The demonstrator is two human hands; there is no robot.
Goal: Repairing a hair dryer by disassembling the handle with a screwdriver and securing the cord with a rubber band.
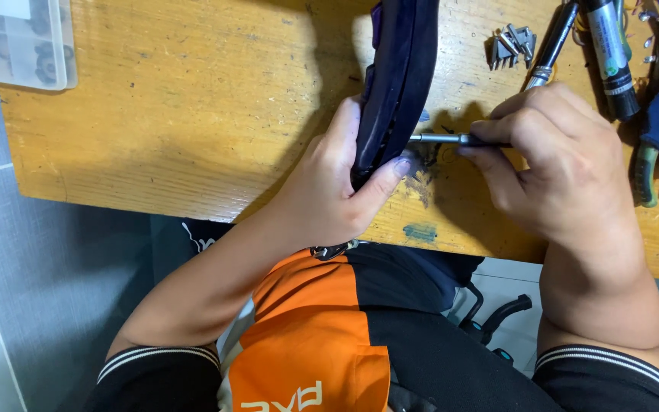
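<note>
The person's left hand [329, 191] held a dark flat device [394, 84] on edge over the wooden bench [192, 114], its fingers wrapped tight round the lower end, thumb on the near face. The right hand [554, 156] was closed round a slim screwdriver [440, 139], whose metal tip met the device's edge. Judged from this, the step would go best with the shaft square to the edge, light steady pressure, and the left hand bracing against twist. A small bit holder [511, 46], pens [612, 53] and pliers [646, 175] lay just beyond; a plastic box [17, 42] sat well apart.
</note>
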